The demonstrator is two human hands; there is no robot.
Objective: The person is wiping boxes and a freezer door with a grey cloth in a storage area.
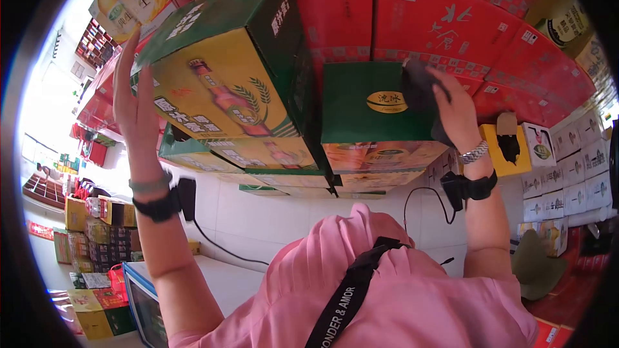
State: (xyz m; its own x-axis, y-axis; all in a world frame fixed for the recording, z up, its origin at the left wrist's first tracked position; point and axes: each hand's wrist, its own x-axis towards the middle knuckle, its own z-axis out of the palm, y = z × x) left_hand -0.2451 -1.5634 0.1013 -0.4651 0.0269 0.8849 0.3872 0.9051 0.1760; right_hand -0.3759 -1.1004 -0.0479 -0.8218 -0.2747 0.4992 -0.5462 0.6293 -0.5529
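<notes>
A tall green and yellow beer carton [225, 84] with a bottle picture stands at the top left of a stack. Flat along its left side, with fingers stretched upward, is my left hand [133, 93]. My right hand [456, 106] is closed around a dark cloth [422, 93]. That cloth lies over the right end of a lower green carton [358, 103] with an oval yellow label. Beneath the tall carton sits another yellow beer carton [271, 153]. Both wrists wear black straps with small devices and cables.
Red cartons [445, 22] are piled behind the green ones. To the right are an opened yellow box [506, 148] and stacked white cartons [567, 180]. A white-topped cabinet [219, 283] stands at lower left, near more stacked boxes [109, 245]. Pale floor tiles [251, 216] show below the stack.
</notes>
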